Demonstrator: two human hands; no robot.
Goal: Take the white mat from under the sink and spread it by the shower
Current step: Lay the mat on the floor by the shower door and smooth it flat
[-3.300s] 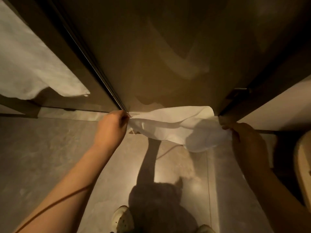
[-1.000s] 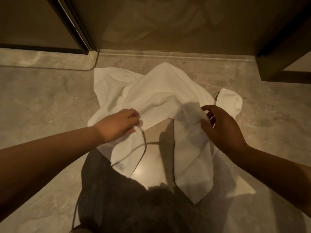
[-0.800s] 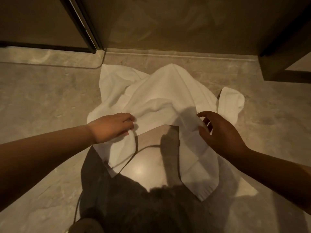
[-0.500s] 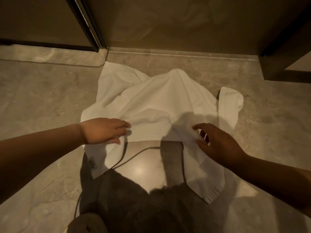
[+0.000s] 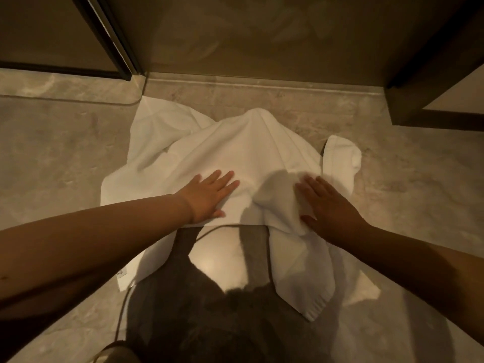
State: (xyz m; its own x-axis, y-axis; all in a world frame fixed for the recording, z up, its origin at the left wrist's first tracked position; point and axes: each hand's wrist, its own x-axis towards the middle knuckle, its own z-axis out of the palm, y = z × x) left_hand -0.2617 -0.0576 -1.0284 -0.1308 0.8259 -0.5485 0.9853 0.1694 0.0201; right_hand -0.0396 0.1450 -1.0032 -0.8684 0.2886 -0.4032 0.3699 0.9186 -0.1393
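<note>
- One white mat, lying rumpled on the stone floor just in front of the shower threshold. It is bunched and humped through the middle, with its far end peaking toward the shower. By my judgement it is delivered but not yet spread.
- One folded-over flap at the mat's right edge, and one long tail running back toward me on the right; both want pulling out flat.
- One small label at the near left corner, too small to read.
- My left hand: open, fingers extended, palm down on the cloth, gripping nothing. It rests there, as I judge it, to press and smooth the left half outward.
- My right hand: likewise flat and splayed, laid on a thick ridge of fabric, holding nothing. I place it there to flatten that ridge.
- One glass shower door, with a dark frame post at its left; the mat sits close beneath it so it serves on stepping out.
- One dark cabinet corner at far right, well apart from the mat.
- My own shadow, covering the near floor and the mat's near edge.
</note>
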